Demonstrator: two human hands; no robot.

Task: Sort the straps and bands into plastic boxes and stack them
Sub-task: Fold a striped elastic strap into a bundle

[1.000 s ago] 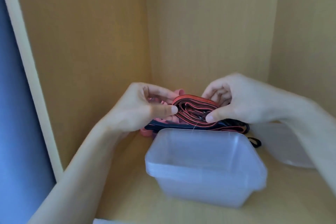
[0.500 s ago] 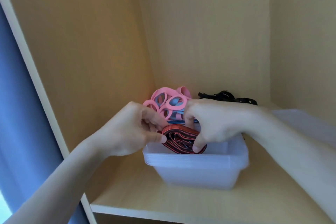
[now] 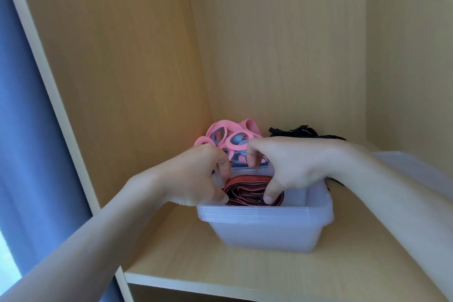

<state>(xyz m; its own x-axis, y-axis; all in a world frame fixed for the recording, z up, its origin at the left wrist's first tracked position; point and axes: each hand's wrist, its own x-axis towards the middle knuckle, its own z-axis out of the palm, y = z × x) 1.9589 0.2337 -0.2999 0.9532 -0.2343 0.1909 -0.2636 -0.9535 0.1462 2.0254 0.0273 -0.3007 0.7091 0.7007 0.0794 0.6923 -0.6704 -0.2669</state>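
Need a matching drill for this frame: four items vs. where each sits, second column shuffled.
1. red-black strap bundle
2. pink bands
3. black straps
4. plastic box

A. back left corner of the shelf
B. on the shelf, in front of both piles
C. inside the box, pinched by left hand and right hand
D. at the back, behind the right wrist

Pairs: 1-C, 2-A, 3-D, 4-B

One red strap bundle (image 3: 250,190), one box stack (image 3: 264,230)
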